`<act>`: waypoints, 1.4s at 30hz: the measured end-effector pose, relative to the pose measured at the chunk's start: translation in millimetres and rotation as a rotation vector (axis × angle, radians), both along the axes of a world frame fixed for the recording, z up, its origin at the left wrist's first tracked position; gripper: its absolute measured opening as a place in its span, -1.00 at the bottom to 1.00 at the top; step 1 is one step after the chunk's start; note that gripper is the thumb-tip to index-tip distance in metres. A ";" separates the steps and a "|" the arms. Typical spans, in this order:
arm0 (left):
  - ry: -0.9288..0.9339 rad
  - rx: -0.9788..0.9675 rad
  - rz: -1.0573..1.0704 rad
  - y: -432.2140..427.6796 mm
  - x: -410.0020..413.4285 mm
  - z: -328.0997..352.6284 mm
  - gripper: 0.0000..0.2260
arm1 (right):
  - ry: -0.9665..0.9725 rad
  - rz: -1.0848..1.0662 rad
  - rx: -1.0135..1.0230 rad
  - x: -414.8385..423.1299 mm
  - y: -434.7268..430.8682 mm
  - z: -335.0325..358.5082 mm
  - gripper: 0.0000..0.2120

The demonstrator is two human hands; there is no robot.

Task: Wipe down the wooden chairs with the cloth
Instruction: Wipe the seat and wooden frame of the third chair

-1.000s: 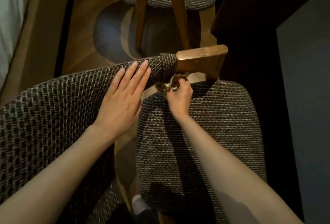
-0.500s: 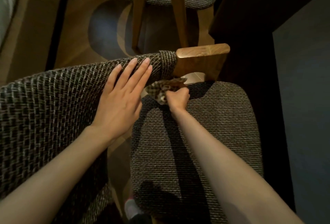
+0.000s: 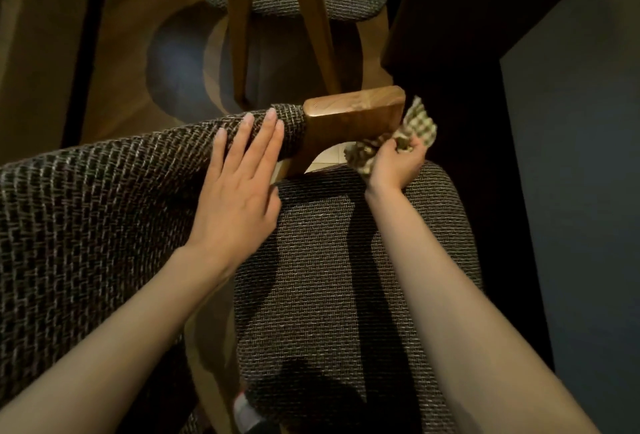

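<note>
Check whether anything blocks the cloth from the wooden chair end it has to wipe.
Nothing visible does. The right hand grips the cloth right beside the wooden end, seemingly touching its right edge. The left hand rests flat on the woven backrest, left of the wood, out of the way.

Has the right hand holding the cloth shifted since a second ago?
Yes. The right hand, gripping the cloth, has slid rightward under the wooden arm end, from its left end by the upholstery to its right corner.
</note>
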State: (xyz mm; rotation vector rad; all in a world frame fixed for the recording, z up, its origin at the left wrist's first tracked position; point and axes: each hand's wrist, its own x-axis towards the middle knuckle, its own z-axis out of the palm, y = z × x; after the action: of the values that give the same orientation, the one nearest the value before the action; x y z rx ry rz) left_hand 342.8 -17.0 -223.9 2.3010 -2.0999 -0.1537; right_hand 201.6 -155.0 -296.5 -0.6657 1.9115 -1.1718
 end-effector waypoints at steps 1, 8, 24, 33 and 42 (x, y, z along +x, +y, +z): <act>0.012 -0.002 0.001 0.0 -0.6 -1.0 -0.31 | -0.075 0.010 0.084 -3.3 -3.4 -8.0 -0.68; 0.108 0.016 0.001 3.2 -8.6 1.4 -0.32 | -0.221 0.242 0.092 -24.2 19.0 -2.0 -0.73; 0.351 0.191 -0.117 187.8 -87.6 77.5 -0.42 | -0.046 0.608 0.239 -125.5 253.2 139.9 -0.87; 0.280 0.555 -0.284 303.6 -129.3 46.9 -0.22 | 0.435 0.740 0.247 -198.1 387.9 103.5 -0.86; -0.001 0.145 -0.651 307.1 -94.0 0.5 -0.61 | 0.309 0.312 0.004 -159.5 412.8 64.2 -0.81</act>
State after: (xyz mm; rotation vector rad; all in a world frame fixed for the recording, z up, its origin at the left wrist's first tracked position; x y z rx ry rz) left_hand 248.8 290.0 -223.4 1.5753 -2.8333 -0.3179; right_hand 42.1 257.8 -232.3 -1.1514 1.9661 -0.9070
